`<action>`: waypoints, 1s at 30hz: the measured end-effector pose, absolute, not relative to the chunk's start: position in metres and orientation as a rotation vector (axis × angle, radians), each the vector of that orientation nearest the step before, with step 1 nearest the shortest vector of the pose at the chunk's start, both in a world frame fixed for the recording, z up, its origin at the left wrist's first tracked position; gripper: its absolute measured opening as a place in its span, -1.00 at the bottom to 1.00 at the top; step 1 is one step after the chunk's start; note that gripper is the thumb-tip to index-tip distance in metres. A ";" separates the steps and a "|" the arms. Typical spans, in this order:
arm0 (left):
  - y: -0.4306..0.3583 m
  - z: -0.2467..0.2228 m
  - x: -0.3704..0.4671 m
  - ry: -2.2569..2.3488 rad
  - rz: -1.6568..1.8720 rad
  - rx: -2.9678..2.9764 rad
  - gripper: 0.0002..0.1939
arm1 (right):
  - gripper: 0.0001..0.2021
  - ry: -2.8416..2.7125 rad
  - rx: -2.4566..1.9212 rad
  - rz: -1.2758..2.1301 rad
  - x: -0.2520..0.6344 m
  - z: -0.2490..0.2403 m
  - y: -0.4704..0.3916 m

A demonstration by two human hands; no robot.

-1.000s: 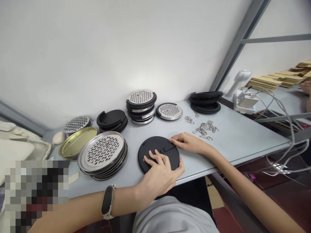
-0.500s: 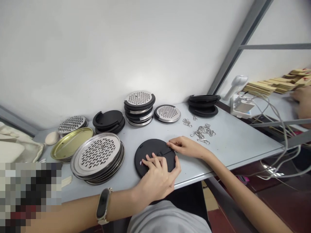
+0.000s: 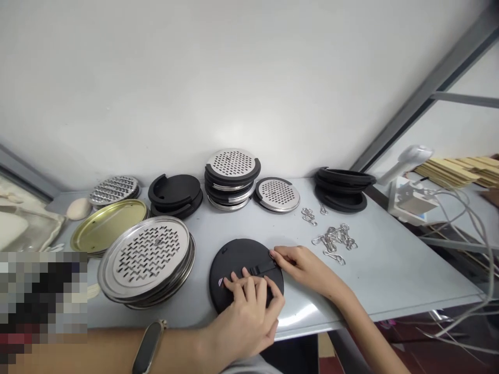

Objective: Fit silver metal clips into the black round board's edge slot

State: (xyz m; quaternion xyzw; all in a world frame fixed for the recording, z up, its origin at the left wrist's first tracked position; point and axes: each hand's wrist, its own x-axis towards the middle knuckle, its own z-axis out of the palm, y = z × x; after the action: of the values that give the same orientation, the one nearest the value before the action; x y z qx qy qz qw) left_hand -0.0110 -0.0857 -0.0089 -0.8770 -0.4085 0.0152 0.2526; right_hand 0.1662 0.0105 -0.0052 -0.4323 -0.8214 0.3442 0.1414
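A round black disc (image 3: pixel 234 254) lies on the grey table near its front edge. My left hand (image 3: pixel 249 311) rests on the disc with its fingers spread, pressing on its lower part. At the disc's right rim, the thumb and index finger of my right hand (image 3: pixel 302 267) pinch a small piece of metal, mostly hidden by the fingertips. Right of that hand lies a loose pile of metal snap hooks (image 3: pixel 336 238), with a smaller group (image 3: pixel 309 216) behind it.
Perforated grater discs (image 3: pixel 150 254) are stacked at the left, beside gold discs (image 3: pixel 109 226). Along the wall stand black holders (image 3: pixel 175 192), a mixed stack (image 3: pixel 233 169), a grater disc (image 3: pixel 277 194) and more black holders (image 3: pixel 343 189). A white device (image 3: pixel 413 197) stands right.
The camera view has shifted, so the table's things appear lower. Both hands keep their places on the black disc, my right hand at its rim. The other person's hand at the right has left view.
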 end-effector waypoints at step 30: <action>-0.078 -0.011 -0.009 -1.164 -0.049 -2.327 -0.61 | -0.66 -2.405 -1.324 0.969 0.161 -0.002 0.011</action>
State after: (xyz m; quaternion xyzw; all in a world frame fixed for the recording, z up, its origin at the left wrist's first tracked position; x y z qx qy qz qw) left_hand -0.0093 -0.0775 -0.0113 -0.8619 -0.4310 -0.0180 0.2666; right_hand 0.1613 0.0114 -0.0017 -0.4517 -0.8206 0.3305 0.1152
